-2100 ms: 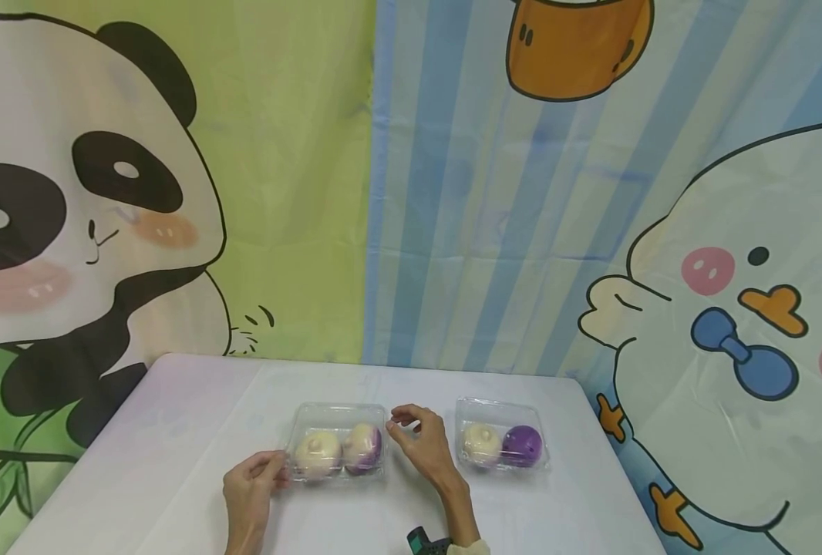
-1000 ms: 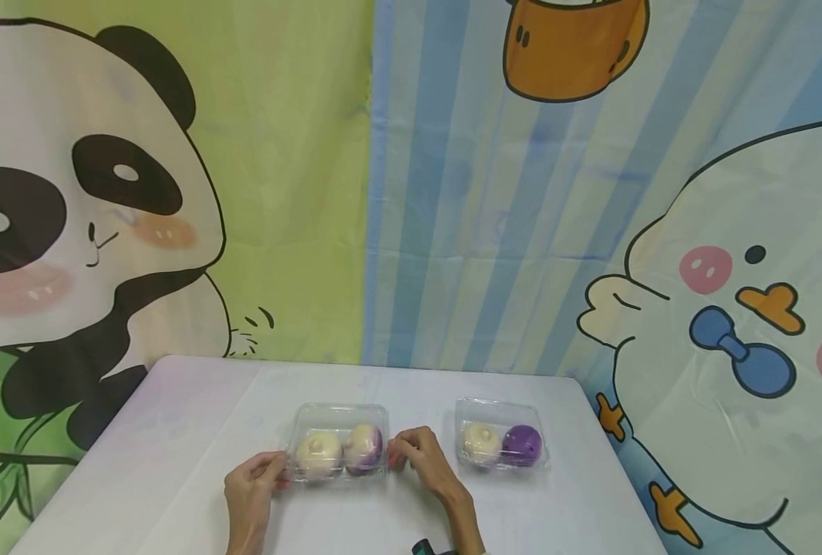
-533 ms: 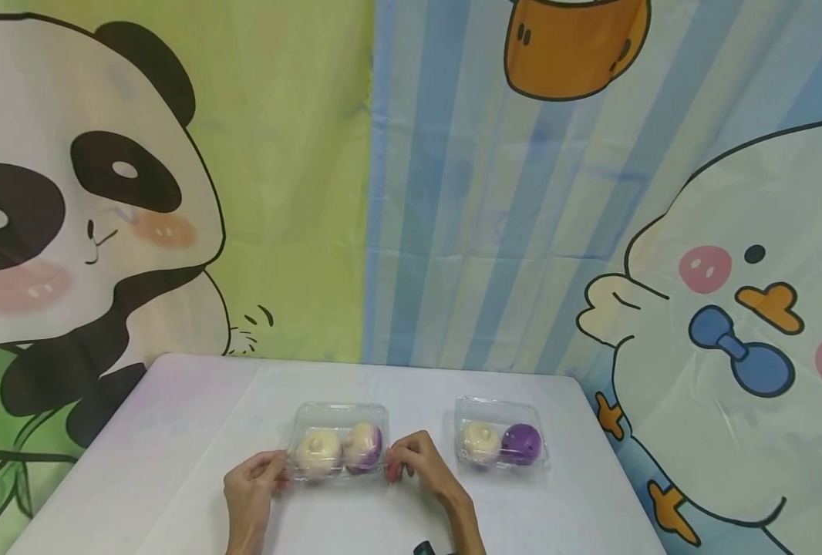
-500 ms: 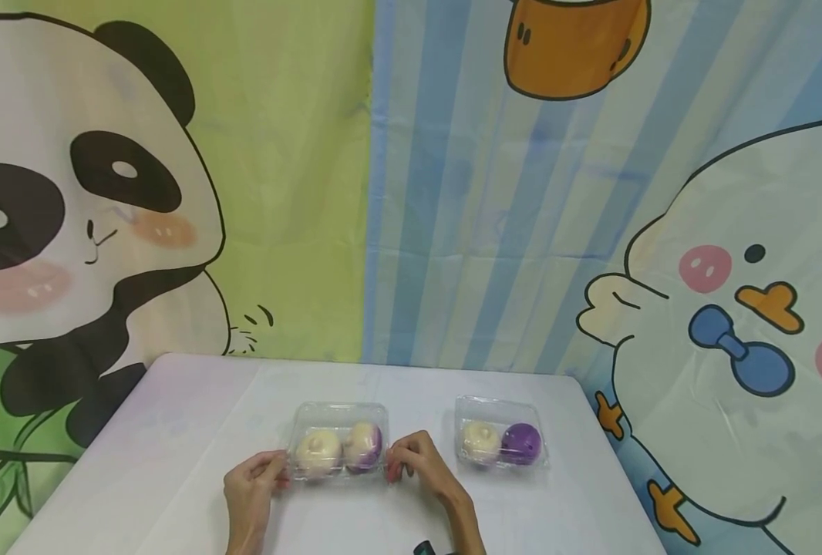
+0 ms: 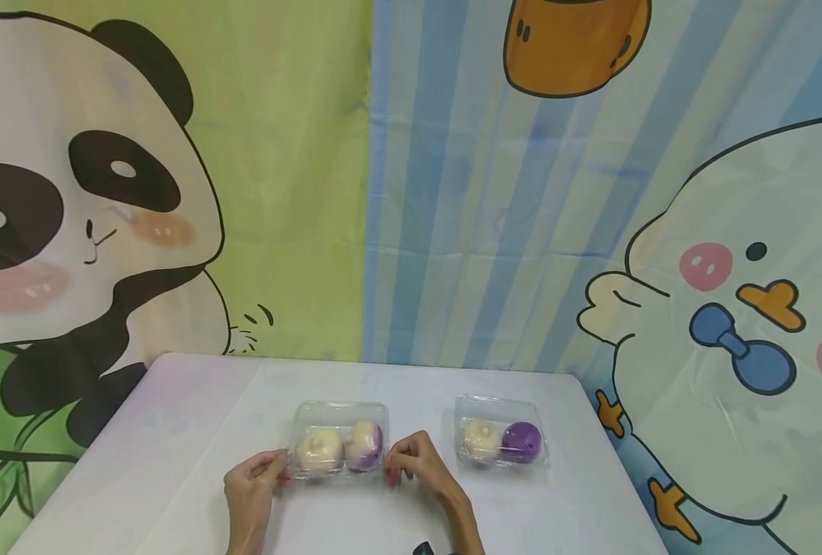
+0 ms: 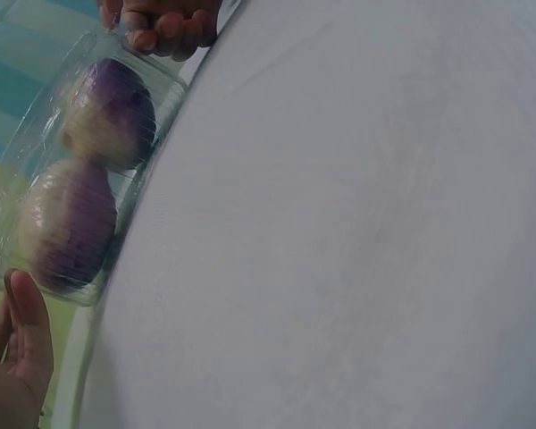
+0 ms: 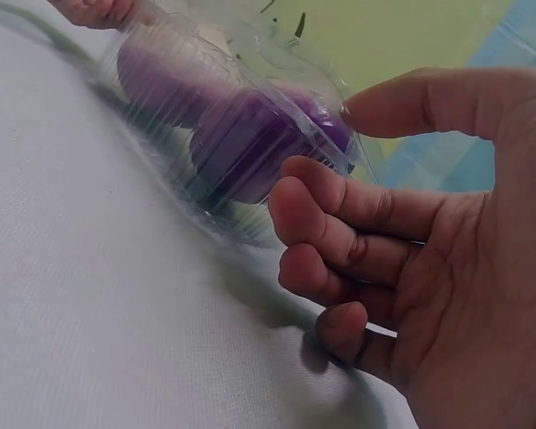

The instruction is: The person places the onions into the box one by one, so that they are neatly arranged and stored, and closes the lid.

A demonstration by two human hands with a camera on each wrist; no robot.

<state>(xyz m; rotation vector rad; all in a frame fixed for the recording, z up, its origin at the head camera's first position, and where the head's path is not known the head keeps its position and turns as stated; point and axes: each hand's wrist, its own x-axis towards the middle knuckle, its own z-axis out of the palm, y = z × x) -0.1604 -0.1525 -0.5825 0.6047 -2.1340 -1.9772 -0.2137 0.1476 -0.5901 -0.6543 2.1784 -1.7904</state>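
A clear plastic clamshell box (image 5: 340, 412) lies on the white table, its lid down. Inside sit two round turnip-like things, one cream on top (image 5: 319, 452) and one cream and purple (image 5: 363, 445); the left wrist view shows purple undersides on both. My left hand (image 5: 251, 489) pinches the box's left edge, thumb at the front corner. At the opposite edge my right hand (image 5: 418, 462) holds the rim between thumb and curled fingers. In the right wrist view its thumb (image 7: 420, 105) meets the lid edge, with the fingertips (image 7: 295, 210) along the side.
A second clear box (image 5: 501, 406) stands to the right, just past my right hand, holding a cream round thing (image 5: 480, 442) and a purple one (image 5: 521, 443). The white table (image 5: 196, 432) ends at a cartoon curtain (image 5: 446, 254) behind.
My right hand has come down from beside the box's back right corner, fingers spread, to its front right edge, where it now grips. My left hand and both boxes have hardly moved.
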